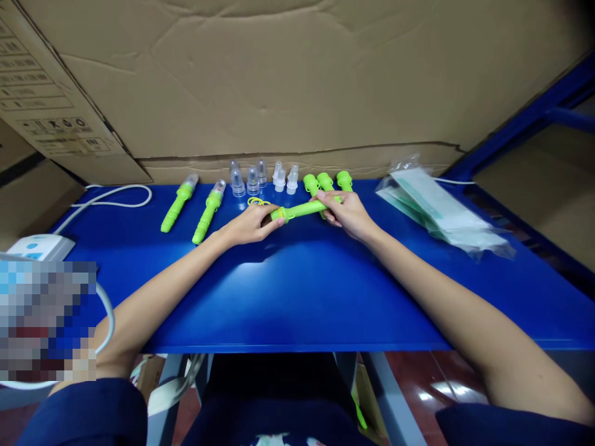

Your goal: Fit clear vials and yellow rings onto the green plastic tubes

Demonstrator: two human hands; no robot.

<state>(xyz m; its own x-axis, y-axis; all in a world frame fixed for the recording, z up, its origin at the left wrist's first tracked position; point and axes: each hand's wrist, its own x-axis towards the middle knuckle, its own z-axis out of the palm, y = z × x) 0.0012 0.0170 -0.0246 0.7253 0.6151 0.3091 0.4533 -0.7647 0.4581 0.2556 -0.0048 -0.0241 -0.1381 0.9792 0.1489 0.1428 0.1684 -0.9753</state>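
Both my hands hold one lime-green torch body (pixel 304 209), nearly level above the blue table. My left hand (pixel 253 224) pinches its wider left end, where a yellow ring (pixel 277 213) sits round it. The fingers of my right hand (pixel 348 214) are closed round the other end. Several yellow rubber rings (pixel 257 201) lie just behind my left hand. Behind my right hand are three similar green bodies (pixel 344 179), partly hidden by it. Several clear caps (pixel 237 184) and three smaller frosted inserts (pixel 292 180) stand upright along the back.
Two green torches with clear tips, a left one (pixel 176 206) and a right one (pixel 209 214), lie left on the blue table (pixel 288 297). Clear plastic bags (pixel 446 210) lie right. A white power strip (pixel 44 246) and cable sit left. A cardboard wall (pixel 279 80) closes the back.
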